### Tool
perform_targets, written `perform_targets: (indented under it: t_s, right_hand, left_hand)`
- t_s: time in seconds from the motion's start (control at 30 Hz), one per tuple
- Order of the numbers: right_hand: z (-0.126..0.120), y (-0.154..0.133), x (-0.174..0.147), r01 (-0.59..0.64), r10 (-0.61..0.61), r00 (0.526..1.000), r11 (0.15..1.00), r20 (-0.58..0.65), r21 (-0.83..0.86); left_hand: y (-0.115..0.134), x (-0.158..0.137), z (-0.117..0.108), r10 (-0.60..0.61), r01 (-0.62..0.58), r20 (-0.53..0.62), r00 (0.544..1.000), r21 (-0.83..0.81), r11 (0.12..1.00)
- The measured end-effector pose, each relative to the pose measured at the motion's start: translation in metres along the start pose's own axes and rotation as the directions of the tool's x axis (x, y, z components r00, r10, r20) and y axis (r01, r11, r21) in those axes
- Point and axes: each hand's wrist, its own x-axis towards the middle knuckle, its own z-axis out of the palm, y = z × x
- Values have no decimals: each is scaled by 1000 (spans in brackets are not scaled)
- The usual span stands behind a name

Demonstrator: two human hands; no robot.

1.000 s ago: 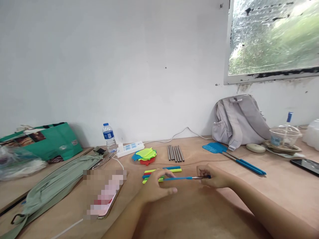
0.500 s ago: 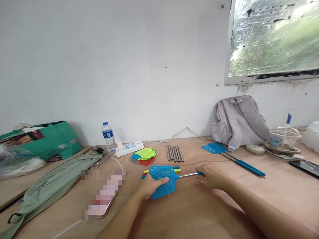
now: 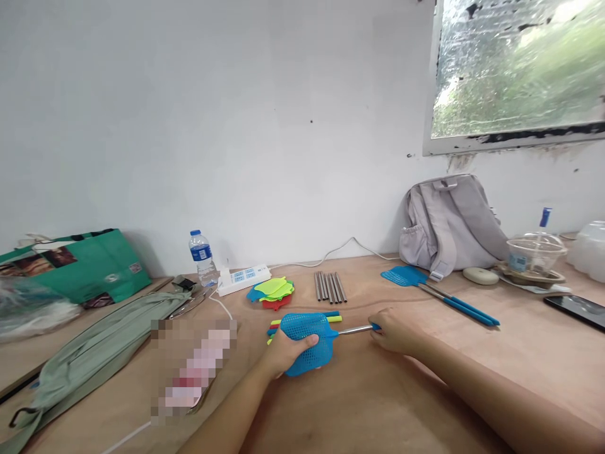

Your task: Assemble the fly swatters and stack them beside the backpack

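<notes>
A blue fly swatter [image 3: 309,343] with a metal rod is held between both hands above the table. My left hand [image 3: 286,350] grips its perforated head, thumb across the front. My right hand [image 3: 390,329] is closed around the blue handle, so most of that handle is hidden. Behind the swatter head lie several coloured handle tubes [image 3: 334,319], partly covered. Further back are a stack of yellow-green, blue and red swatter heads [image 3: 274,290] and a row of metal rods [image 3: 331,287]. To the right lie blue swatters [image 3: 466,309] with metal rods and blue handles.
A phone with a blurred screen [image 3: 198,369] and a green strap bag [image 3: 104,353] lie left. A water bottle [image 3: 202,255] and power strip [image 3: 244,279] stand by the wall. Right are a grey backpack [image 3: 449,221], a plastic cup [image 3: 536,255] and a black phone [image 3: 576,312].
Both hands keep their hold on the swatter, almost unmoved. The whole view has shifted slightly, with background things a little higher and further left.
</notes>
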Motion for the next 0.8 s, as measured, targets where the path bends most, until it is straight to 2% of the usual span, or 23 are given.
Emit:
perform_targets:
  t_s: [0.17, 0.27, 0.33, 0.4, 0.47, 0.53, 0.57, 0.63, 0.7, 0.8]
  right_hand:
    - [-6, -1, -3, 77, -74, 997, 993, -35, 89]
    - [-8, 4, -6, 153, -132, 987, 949, -95, 276]
    - [-8, 12, -6, 210, -161, 976, 871, -145, 445]
    - [-9, 25, -4, 238, -143, 967, 806, -212, 542]
    - [-9, 45, -1, 210, -51, 956, 808, -291, 550]
    - [-8, 72, -2, 97, 125, 919, 847, -375, 522]
    - [-8, 87, -4, 6, 240, 876, 863, -419, 505]
    - [-9, 118, -12, -255, 444, 778, 870, -445, 423]
    - [-9, 147, -24, -484, 579, 702, 815, -414, 319]
    - [-10, 175, -41, -694, 711, 632, 696, -308, 185]
  left_hand:
    - [1, -1, -5, -71, 90, 112, 991, -178, 980]
    - [2, 2, -10, -91, 166, 200, 976, -404, 900]
    - [2, 5, -14, -9, 141, 233, 972, -556, 819]
    - [2, 10, -20, 102, 55, 204, 974, -644, 763]
    - [3, 14, -26, 170, -30, 146, 974, -668, 744]
    - [4, 16, -32, 197, -82, 94, 976, -678, 730]
    - [3, 17, -34, 205, -106, 64, 977, -688, 718]
    - [2, 18, -37, 210, -143, 6, 978, -712, 687]
    - [0, 18, -38, 197, -164, -40, 980, -726, 668]
    - [-1, 18, -37, 187, -188, -83, 979, -729, 658]
